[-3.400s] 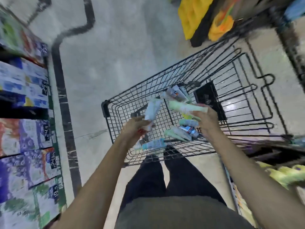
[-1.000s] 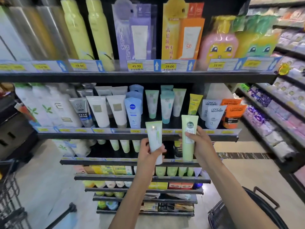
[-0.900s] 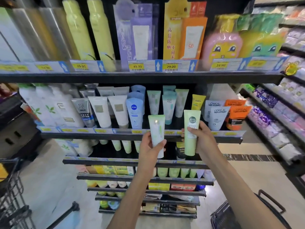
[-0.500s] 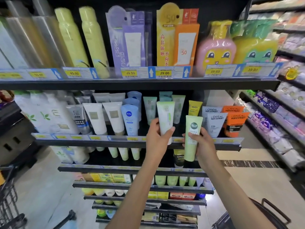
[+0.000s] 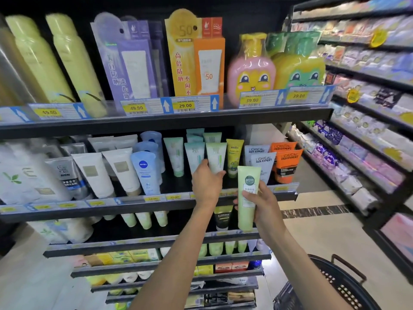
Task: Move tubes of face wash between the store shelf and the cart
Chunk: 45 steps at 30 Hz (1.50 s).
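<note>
Left hand (image 5: pixel 206 184) is gripping a pale tube (image 5: pixel 216 156) upright on the shelf (image 5: pixel 143 205), among other tubes; right hand (image 5: pixel 262 203) is holding a green tube (image 5: pixel 247 195) before the shelf edge.

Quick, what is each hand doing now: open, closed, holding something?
Left hand: closed on pale green tube at the shelf.
Right hand: holding green tube.

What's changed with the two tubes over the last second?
The left hand has carried its pale green-and-white tube up from below the shelf edge into the row on the middle shelf, still gripping it. The right hand still holds the light green tube with the round dark label in front of the shelf, unplaced.
</note>
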Available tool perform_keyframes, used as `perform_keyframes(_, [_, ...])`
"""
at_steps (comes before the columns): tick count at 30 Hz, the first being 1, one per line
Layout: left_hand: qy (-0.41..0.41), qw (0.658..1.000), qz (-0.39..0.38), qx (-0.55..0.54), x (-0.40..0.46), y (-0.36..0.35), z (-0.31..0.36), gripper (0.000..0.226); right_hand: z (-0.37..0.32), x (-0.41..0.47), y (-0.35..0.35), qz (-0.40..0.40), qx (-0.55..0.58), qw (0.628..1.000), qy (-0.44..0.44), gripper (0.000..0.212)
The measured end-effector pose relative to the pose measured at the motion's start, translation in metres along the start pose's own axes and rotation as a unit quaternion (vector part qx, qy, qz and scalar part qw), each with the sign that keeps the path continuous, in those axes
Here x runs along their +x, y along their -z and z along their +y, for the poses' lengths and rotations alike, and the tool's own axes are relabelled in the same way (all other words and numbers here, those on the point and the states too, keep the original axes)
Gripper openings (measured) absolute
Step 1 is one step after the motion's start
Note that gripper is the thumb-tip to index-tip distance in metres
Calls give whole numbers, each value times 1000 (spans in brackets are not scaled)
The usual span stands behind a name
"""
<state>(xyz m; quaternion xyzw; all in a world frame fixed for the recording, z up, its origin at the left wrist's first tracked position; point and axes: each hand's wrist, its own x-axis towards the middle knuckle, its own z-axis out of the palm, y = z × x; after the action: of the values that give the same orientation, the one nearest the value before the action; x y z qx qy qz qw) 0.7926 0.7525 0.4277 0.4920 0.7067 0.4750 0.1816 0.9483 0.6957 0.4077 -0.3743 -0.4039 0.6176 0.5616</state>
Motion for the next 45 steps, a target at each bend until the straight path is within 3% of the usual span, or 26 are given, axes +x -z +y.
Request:
perform_keyframes(32, [30,983,-58,170,-1,0,16,38,10,-17,15,-16,-34,998,-57,36])
perform_keyframes(39, [-84,972,-32,218,-27,13,-2,22,15,-29,29,-18,-28,996,-77,38])
perform_keyframes(45, [-210,951,23,224,-78,36,-36,27,31,-33,29,-41,-24,994,-99,35])
